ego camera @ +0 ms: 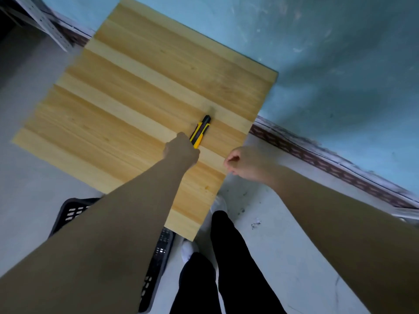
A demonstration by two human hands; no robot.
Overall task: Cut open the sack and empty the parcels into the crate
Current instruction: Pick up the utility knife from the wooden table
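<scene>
A yellow and black utility knife (pixel 200 130) lies on the wooden table (pixel 127 94), pointing away from me. My left hand (pixel 181 151) covers the knife's near end, fingers curled round it. My right hand (pixel 246 163) hovers at the table's right edge with its fingers loosely curled and nothing in them. The black slotted crate (pixel 74 213) stands on the floor under the table's near edge, mostly hidden by my left forearm. No sack or parcels are in view.
My legs in black trousers and white shoes (pixel 189 249) stand on the grey floor right of the crate. A blue wall (pixel 340 64) with a dark skirting runs behind and to the right. A perforated metal shelf post (pixel 45 23) stands at the top left.
</scene>
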